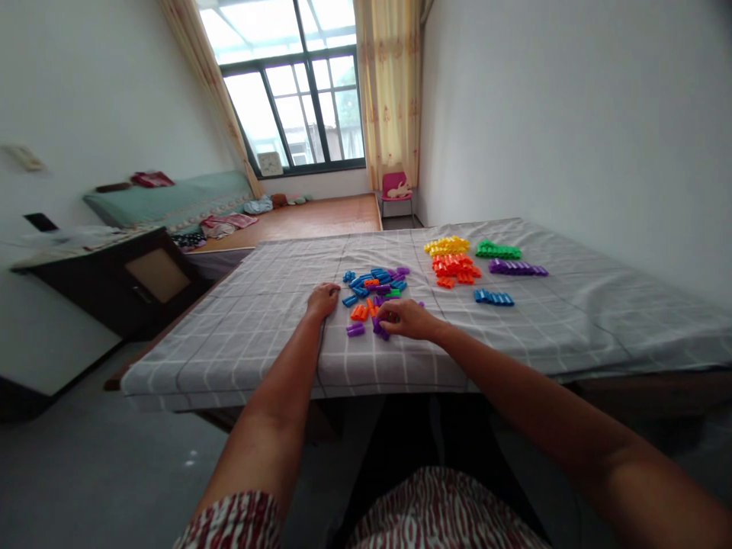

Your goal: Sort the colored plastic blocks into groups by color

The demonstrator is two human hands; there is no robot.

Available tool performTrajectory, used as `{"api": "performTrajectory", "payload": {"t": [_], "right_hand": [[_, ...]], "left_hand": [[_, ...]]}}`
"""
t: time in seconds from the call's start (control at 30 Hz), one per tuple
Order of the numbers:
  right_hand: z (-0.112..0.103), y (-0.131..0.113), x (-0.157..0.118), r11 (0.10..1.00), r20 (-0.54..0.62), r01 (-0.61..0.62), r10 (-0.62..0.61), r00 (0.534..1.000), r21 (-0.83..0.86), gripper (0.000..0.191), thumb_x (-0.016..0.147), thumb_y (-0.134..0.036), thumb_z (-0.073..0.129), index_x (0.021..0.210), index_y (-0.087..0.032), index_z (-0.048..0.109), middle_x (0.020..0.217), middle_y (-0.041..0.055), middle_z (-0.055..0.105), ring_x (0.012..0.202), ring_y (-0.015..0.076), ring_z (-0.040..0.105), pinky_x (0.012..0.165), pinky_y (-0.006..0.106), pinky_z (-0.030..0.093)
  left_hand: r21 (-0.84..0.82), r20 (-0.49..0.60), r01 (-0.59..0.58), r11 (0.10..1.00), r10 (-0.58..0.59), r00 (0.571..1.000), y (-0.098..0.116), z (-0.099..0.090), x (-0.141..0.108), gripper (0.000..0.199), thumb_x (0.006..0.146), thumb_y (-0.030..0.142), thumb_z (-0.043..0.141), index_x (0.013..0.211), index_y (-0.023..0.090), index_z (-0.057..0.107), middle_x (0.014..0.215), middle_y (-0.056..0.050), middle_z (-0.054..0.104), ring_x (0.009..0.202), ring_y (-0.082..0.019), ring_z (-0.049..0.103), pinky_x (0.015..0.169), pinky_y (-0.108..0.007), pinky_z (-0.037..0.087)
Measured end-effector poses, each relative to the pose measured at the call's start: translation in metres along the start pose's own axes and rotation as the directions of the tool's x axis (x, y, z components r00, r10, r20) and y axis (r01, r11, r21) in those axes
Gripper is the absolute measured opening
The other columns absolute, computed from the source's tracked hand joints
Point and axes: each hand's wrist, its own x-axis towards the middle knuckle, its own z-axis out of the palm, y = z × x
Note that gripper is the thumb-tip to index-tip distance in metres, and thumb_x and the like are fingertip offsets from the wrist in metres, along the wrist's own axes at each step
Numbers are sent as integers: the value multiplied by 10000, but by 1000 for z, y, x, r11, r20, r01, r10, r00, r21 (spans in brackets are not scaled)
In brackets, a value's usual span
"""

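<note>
On the grey checked cloth, my left hand [324, 298] rests just left of a mixed pile of small plastic pieces [361, 285], its fingers loosely curled and what they hold, if anything, hidden. My right hand [402, 318] is at the near side of the pile, fingers pinched at some purple pieces [379, 328]. Orange pieces [359, 313] and a purple piece [355, 330] lie between my hands. To the right are groups sorted by colour: yellow [447, 245], orange-red [454, 266], green [499, 250], purple [518, 268] and blue [493, 297].
The cloth-covered table [274, 305] ends at a front edge close to my body. A white wall runs along the right. Behind are a wooden platform [320, 215], a pink chair [396, 185] and a window. A dark cabinet [126, 282] stands at the left.
</note>
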Motion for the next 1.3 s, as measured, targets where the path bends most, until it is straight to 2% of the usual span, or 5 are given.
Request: {"api": "performTrajectory", "payload": {"t": [0.2,0.57,0.87,1.03,1.3], "right_hand": [[-43,47,18,970,-268,-241,222,937,-39,114,793,-250,635,880,-185,667,797,23,706,655,129,637,636,241,482],[-28,38,36,999,-55,-36,37,998,9,189,846,-296,598,933,-165,702,774,24,696,643,123,583,618,239,420],[-2,14,1,914,9,-85,96,995,-397,291,791,-392,701,1023,-221,665,1053,88,634,838,196,616,671,270,421],[-12,21,-3,951,99,26,5,995,-309,270,685,-63,652,931,-173,647,1050,92,642,990,221,603,884,331,447],[-53,45,-14,989,44,-26,32,998,-146,249,720,-78,629,946,-182,633,939,44,690,861,177,646,816,314,502]], "left_hand": [[-33,0,4,999,-4,1000,-2,1,0,315,849,255,505,1066,221,730,1198,-64,672,1141,-210,582,1012,-307,426],[-57,15,-8,998,9,1000,-2,-3,-3,313,840,236,504,1048,198,735,1167,-70,688,1125,-216,592,1006,-315,433],[-27,14,-17,1000,17,1000,-4,-3,-1,311,835,245,499,1038,233,735,1169,-41,690,1126,-205,592,1007,-307,435],[15,18,-37,999,36,999,-3,-6,-1,317,840,252,488,1048,239,728,1160,-42,692,1123,-207,594,999,-317,446],[36,28,-58,998,57,998,-5,-8,0,332,829,249,481,1059,238,720,1160,-62,688,1118,-219,599,987,-333,456]]}}
